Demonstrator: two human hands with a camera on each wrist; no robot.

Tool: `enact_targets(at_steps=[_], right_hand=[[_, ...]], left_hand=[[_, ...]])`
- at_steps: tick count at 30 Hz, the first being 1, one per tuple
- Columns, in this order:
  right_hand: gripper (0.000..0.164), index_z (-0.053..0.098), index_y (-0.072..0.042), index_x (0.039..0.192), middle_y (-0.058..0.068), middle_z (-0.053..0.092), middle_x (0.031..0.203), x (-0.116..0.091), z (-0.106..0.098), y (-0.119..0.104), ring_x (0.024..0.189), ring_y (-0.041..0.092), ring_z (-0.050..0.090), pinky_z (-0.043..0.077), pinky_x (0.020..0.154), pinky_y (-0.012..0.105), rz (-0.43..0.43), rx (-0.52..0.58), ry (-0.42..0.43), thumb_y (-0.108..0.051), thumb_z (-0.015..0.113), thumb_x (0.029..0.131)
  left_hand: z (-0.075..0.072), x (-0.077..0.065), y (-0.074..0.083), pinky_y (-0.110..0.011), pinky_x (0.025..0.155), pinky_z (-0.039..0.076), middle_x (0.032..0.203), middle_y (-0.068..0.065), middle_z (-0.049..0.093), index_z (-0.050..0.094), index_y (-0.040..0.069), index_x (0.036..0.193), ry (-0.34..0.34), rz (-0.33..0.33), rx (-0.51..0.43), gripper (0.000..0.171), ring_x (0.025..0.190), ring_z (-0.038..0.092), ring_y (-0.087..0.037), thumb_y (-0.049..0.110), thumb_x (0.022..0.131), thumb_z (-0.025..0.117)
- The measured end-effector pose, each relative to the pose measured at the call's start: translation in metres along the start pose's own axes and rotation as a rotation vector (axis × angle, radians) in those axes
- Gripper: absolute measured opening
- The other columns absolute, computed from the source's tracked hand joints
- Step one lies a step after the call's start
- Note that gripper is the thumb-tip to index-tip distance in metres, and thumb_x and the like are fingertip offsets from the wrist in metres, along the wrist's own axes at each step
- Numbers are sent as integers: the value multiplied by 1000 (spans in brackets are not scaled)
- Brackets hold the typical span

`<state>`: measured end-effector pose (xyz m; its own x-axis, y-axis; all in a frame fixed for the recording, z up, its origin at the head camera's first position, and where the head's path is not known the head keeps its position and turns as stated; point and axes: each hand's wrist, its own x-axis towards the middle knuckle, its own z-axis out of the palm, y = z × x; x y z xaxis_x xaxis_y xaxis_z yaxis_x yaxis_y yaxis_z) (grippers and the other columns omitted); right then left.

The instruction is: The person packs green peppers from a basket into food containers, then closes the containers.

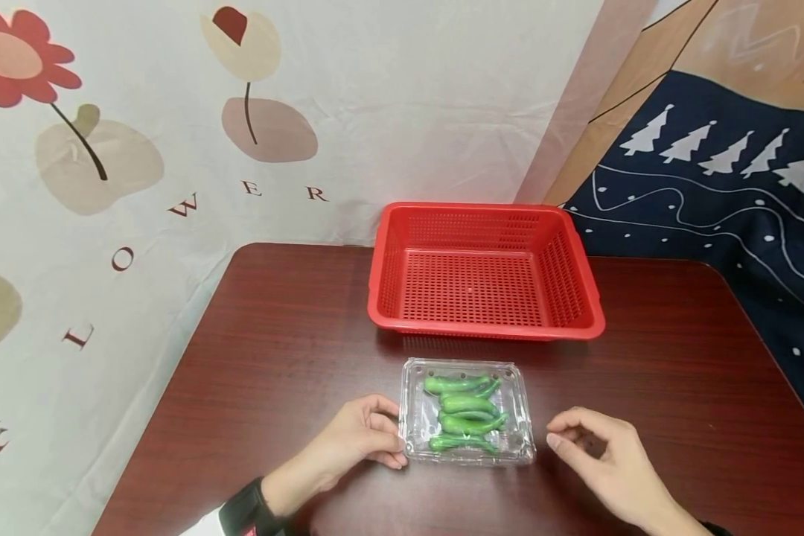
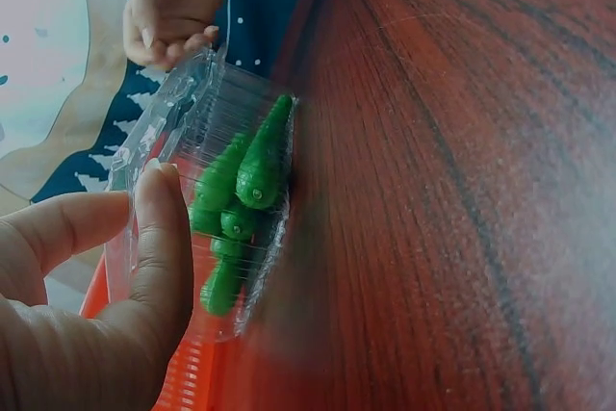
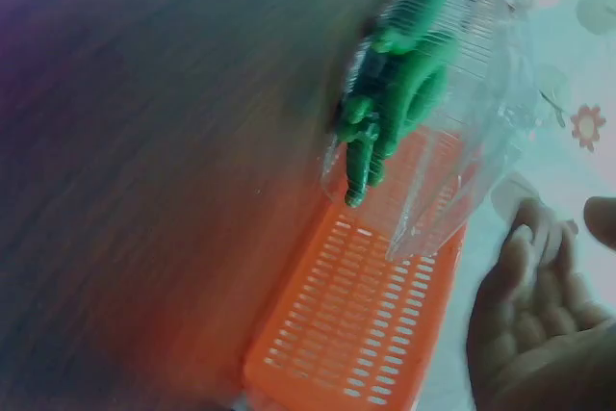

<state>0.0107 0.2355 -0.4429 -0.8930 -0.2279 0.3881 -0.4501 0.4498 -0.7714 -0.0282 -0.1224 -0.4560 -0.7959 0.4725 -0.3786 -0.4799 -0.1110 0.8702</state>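
A clear plastic clamshell box (image 1: 412, 447) lies on the table with its lid over several green peppers (image 1: 467, 403), long and curved with narrow ends. At the box's left side is my left hand (image 1: 368, 434); in the left wrist view its thumb and index finger pinch the box's rim. My right hand (image 1: 606, 454) hovers just off the box's right side, fingers loosely bent and holding nothing. In the right wrist view, a gap shows between this right hand (image 3: 544, 324) and the box (image 3: 481, 132).
Behind the box, a red perforated plastic basket (image 1: 485, 331) stands at the back of the dark wooden table (image 1: 275, 335). A flower-print cloth (image 1: 409, 112) and a navy cloth with white trees (image 1: 697, 193) hang beyond the table's edges.
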Motion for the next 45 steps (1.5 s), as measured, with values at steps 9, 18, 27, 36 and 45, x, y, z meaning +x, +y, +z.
enact_targets(at_steps=[9, 18, 27, 36, 45], right_hand=[[9, 72, -3, 104, 1, 75, 85, 3, -8, 8, 70, 13, 69, 59, 51, 33, 437, 86, -259, -5, 67, 97], [10, 75, -5, 97, -1, 73, 82, 2, -2, 13, 67, 11, 67, 54, 49, 29, 486, 164, -398, -6, 65, 96], [15, 75, 2, 92, 2, 74, 77, 3, 4, 16, 61, 10, 66, 52, 45, 28, 460, 282, -432, -4, 63, 99], [18, 71, 6, 88, 3, 72, 74, 4, 5, 14, 60, 8, 64, 52, 45, 28, 510, 348, -464, -6, 62, 99], [20, 69, 6, 86, 3, 70, 72, 3, 6, 14, 59, 7, 62, 51, 43, 27, 516, 380, -473, -7, 62, 100]], left_hand=[[-1, 0, 0, -35, 69, 67, 88, -25, 71, 48, -14, 125, 3, 8, 5, 49, 66, 73, -21, -16, 81, 70], [0, 0, 0, -35, 69, 67, 87, -20, 72, 48, -14, 125, 7, 6, 6, 48, 66, 73, -21, -17, 82, 69], [1, 0, 0, -36, 70, 67, 88, -23, 72, 47, -14, 127, 14, 2, 1, 48, 66, 74, -22, -16, 84, 69], [3, -1, 1, -35, 69, 67, 84, -17, 73, 47, -14, 127, 9, 3, -2, 48, 66, 73, -21, -17, 84, 68], [5, -1, 1, -34, 69, 67, 80, -11, 72, 45, -14, 126, 11, 9, 2, 46, 65, 73, -20, -20, 85, 63]])
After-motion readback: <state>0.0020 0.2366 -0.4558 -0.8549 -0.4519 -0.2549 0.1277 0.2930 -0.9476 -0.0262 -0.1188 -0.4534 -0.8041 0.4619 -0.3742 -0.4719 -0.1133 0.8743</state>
